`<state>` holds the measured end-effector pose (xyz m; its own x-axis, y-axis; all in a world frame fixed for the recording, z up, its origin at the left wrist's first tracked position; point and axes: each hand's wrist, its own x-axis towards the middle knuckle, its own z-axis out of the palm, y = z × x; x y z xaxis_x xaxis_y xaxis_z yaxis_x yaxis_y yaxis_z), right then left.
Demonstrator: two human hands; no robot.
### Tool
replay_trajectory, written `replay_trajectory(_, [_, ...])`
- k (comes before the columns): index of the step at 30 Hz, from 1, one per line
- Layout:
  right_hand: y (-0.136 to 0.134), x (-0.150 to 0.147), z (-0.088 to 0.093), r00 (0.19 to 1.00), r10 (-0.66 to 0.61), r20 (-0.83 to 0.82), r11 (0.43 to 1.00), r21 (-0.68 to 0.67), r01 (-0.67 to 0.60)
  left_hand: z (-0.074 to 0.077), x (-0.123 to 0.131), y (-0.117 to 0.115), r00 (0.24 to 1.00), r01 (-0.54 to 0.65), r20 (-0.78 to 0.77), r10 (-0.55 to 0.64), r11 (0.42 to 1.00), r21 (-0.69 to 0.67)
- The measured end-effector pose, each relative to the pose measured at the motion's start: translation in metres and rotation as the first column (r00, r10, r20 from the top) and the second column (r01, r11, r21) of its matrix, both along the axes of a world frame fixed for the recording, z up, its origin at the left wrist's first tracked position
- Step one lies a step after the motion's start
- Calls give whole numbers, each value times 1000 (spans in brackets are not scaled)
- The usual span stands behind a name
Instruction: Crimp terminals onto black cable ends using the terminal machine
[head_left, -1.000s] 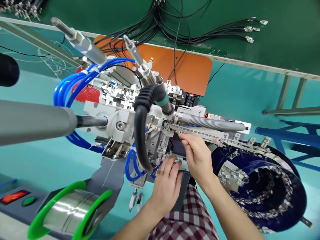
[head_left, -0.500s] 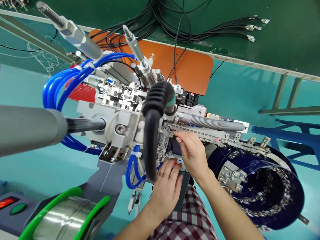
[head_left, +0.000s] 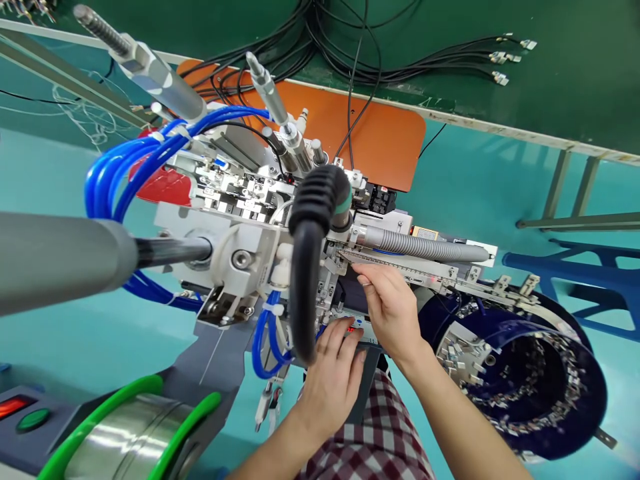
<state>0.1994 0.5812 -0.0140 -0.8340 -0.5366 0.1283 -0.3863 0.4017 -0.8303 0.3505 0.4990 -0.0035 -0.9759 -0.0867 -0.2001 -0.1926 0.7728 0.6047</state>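
Note:
My right hand (head_left: pixel 393 309) reaches up to the slim metal feed rail (head_left: pixel 425 272) of a machine, its fingertips pinched together against the rail's near edge; whether anything is in the pinch is hidden. My left hand (head_left: pixel 333 377) lies lower, fingers stretched flat on a small panel with a red light (head_left: pixel 351 329) at the machine's front. A thick black hose (head_left: pixel 306 267) hangs just left of both hands. The rail runs right to a dark blue feeder bowl (head_left: pixel 525 393) with several small metal parts in it.
Blue air tubes (head_left: pixel 120 177) loop at the left. A grey bar (head_left: pixel 60 257) crosses the left foreground. A green-rimmed wire spool (head_left: pixel 130 433) sits low left beside a red switch (head_left: pixel 10 407) and green button (head_left: pixel 33 419). Black cables (head_left: pixel 360 60) lie on the far green bench.
The view shifted slightly. My right hand slid a little left along the rail, then back right. My left hand stayed on the panel.

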Motion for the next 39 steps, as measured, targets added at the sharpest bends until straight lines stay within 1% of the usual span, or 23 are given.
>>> replay_trajectory(10, [-1, 0, -2, 1000, 7, -25, 1000, 7, -6, -1, -3, -1, 1000, -1, -2, 1, 1000, 13])
replay_trajectory(14, [0, 0, -3, 1000, 8, -27, 1000, 18, -8, 0, -7, -2, 999, -7, -36, 7, 1000, -3])
replay_trajectory(17, [1, -1, -3, 999, 10, -34, 1000, 25, -9, 2, -14, -6, 995, -46, -84, 45, 999, -19])
replay_trajectory(20, [1, -1, -3, 999, 9, -40, 999, 33, -8, 5, -27, -11, 991, -98, -96, 95, 995, -26])
replay_trajectory(23, [1, -1, -3, 999, 6, -41, 999, 40, -4, 3, -43, -15, 990, -117, -90, 111, 991, -70])
replay_trajectory(27, [2, -2, -4, 999, 6, -41, 999, 41, -5, -6, -63, -19, 989, -119, -101, 104, 981, -154])
replay_trajectory(30, [2, -2, -5, 999, 1, -52, 999, 40, 1, -12, -73, -22, 992, -109, -89, 92, 974, -199])
replay_trajectory(35, [3, -3, -5, 998, -4, -63, 999, 40, 7, -14, -81, -28, 997, -72, -34, 65, 967, -245])
replay_trajectory(39, [3, -4, -5, 998, -1, -65, 999, 42, 4, -14, -82, -26, 999, -46, 8, 52, 935, -351])
